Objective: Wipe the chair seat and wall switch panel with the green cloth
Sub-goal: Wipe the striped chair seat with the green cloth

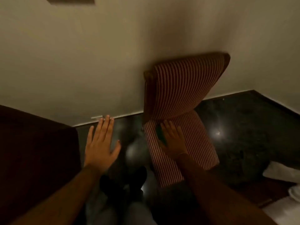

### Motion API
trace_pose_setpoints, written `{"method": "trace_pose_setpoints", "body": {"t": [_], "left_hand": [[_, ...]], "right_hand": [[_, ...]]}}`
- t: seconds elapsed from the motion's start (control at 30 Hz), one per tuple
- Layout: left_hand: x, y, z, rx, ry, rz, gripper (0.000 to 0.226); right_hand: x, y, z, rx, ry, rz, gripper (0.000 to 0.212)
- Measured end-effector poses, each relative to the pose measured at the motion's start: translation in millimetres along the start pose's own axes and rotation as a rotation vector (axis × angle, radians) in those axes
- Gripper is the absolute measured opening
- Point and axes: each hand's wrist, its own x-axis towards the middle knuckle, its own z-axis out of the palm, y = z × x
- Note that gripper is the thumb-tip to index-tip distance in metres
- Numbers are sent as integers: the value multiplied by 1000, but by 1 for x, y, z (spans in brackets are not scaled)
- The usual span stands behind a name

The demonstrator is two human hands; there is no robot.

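- Red-and-white striped fabric covers the chair seat (191, 148) and the chair back (183, 88), which leans against the cream wall (81, 62).
- The right hand (172, 137) lies flat on the seat near its rear edge, palm down, fingers spread and pointing toward the back; its grip is released rather than clenched.
- A dark strip shows at the left edge of that hand, under the fingers; in the dim light it cannot be told whether this is the green cloth or only shadow.
- The left hand (101, 143) hovers open over the dark polished floor (243, 127), fingers extended together toward the wall's base, holding nothing.
- A dark brown piece of furniture (35, 151) stands to the left of the left arm.
- White bedding (282, 172) lies at the right edge.
- A dark rectangular shape (71, 0) sits high on the wall at the top edge, too cropped to identify.
- The person's legs (123, 200) show below, between the forearms.
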Motion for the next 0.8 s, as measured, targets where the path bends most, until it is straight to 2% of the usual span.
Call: {"method": "trace_pose_setpoints", "body": {"t": [0.2, 0.33, 0.5, 0.8], "left_hand": [[-10, 1, 74, 34, -132, -20, 87], [-8, -5, 112, 64, -99, -6, 86], [-3, -9, 138, 101, -105, -5, 88], [-12, 4, 149, 129, -146, -53, 87]], "right_hand": [[44, 29, 68, -111, -212, -20, 83], [70, 48, 96, -113, -273, -51, 88], [86, 59, 115, -149, -320, -84, 99], [98, 69, 124, 35, -301, -76, 91]]}}
